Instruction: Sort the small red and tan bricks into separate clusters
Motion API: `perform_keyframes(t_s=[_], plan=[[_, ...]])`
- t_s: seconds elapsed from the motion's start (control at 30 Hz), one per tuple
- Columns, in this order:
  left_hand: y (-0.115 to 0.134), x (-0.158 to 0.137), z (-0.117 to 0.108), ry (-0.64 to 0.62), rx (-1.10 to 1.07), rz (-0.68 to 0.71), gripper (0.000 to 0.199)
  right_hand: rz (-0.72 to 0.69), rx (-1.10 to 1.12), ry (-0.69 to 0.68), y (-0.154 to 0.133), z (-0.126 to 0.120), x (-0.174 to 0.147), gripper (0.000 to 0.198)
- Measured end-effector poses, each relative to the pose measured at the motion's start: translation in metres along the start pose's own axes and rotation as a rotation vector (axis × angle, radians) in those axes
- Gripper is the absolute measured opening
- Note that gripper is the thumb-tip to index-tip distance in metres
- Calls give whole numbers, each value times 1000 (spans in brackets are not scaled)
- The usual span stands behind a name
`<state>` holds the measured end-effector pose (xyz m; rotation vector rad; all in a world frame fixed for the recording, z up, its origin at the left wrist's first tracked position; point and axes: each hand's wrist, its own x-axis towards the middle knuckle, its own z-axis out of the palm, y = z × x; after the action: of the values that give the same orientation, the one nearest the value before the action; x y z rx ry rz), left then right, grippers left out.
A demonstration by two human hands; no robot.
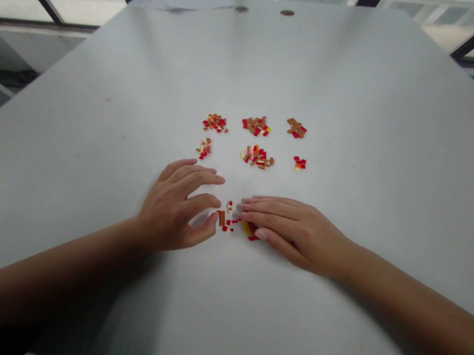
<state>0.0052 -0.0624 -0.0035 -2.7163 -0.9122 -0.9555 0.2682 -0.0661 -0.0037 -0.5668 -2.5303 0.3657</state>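
Small toy building bricks (228, 224) in red, brown and white lie loosely between my two hands. My left hand (179, 207) is on the left of them, its fingers spread and curved. Its thumb and index fingertips are apart, close beside an upright-looking brown brick (222, 218). From the right, my right hand (296, 228) lies low over the table with its fingers stretched out together. It partly covers a yellow and dark red brick piece (249, 230) under its fingers. What else may be beneath that palm is hidden.
Beyond my hands, sorted brick piles form two rows on the white table (216, 317): a back row with a brown and red pile (256, 125), and a front row with a mixed pile (258, 156). Papers (169, 2) and two round table fittings (287, 12) are at the far edge.
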Motion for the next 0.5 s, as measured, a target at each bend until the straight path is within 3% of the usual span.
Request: perform_keyframes(t_s=[0.13,0.5], plan=[[0,-1,-1,-32,-9,22,14,20,4,74,2,-2,-1,26],[-1,-2,-2,-47,1,33,13,-3,-52,112,4,3,-1,23]])
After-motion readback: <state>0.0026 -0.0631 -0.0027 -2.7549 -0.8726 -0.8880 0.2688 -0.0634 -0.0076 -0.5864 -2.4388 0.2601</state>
